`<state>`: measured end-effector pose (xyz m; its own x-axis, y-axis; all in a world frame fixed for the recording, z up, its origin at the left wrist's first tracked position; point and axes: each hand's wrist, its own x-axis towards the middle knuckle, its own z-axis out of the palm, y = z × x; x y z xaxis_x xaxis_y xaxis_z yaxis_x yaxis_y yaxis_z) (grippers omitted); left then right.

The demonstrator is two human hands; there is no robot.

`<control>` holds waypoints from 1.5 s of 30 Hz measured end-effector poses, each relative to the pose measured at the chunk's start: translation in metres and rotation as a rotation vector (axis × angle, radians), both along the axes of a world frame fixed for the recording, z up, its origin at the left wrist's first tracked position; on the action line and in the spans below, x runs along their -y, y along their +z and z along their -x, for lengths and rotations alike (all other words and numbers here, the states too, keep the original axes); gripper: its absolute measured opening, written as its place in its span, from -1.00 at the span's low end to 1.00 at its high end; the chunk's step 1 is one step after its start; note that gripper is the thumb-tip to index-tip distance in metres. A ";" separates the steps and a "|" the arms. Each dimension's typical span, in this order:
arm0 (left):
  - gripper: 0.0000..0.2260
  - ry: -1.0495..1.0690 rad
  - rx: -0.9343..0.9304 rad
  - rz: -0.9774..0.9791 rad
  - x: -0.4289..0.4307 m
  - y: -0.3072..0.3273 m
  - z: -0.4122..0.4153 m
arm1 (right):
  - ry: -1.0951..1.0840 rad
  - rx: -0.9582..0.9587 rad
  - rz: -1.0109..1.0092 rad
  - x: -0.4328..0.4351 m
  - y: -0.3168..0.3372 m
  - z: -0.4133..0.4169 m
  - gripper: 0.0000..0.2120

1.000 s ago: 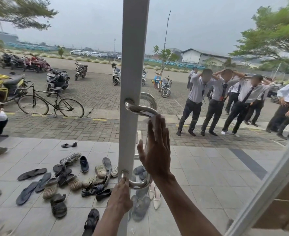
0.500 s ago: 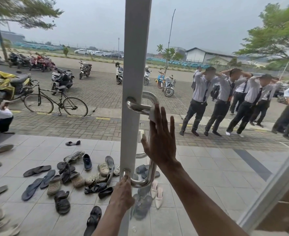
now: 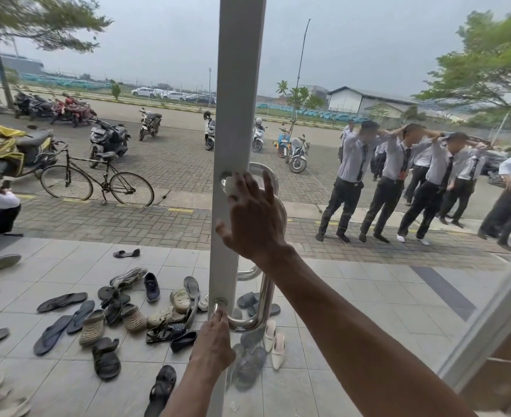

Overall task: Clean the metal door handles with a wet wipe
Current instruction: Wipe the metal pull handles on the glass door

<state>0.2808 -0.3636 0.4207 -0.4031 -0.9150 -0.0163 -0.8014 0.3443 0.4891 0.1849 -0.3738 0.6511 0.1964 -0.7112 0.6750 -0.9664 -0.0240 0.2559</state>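
The metal door handle, a curved steel pull, was mounted on the white door frame post, with its upper mount near mid-height of the post and its lower mount further down. The right hand lay against the upper mount, fingers loosely spread, pressing a pale wet wipe onto the metal under the fingertips. The left hand was at the lower mount, fingers together and curled on the handle's lower bend. Beyond the post's glass, scattered sandals lay on the tiled floor to the left of the post.
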 end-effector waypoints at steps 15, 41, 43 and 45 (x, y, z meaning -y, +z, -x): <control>-0.50 0.007 0.014 0.017 0.002 -0.001 0.002 | -0.012 0.069 0.042 0.000 0.015 -0.013 -0.36; -0.32 0.007 0.076 -0.011 -0.003 0.010 0.002 | -0.102 0.058 0.061 -0.005 -0.004 -0.004 -0.11; -0.33 -0.004 0.081 -0.010 -0.003 0.010 0.002 | -0.118 0.142 0.100 -0.014 -0.018 0.012 -0.07; -0.37 -0.011 0.090 -0.008 -0.003 0.010 0.002 | -0.145 0.320 0.090 -0.021 -0.033 0.028 -0.02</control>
<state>0.2789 -0.3603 0.4306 -0.4093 -0.9104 -0.0604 -0.8387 0.3493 0.4178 0.1573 -0.3527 0.6181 -0.1332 -0.6511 0.7472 -0.9897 0.1276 -0.0652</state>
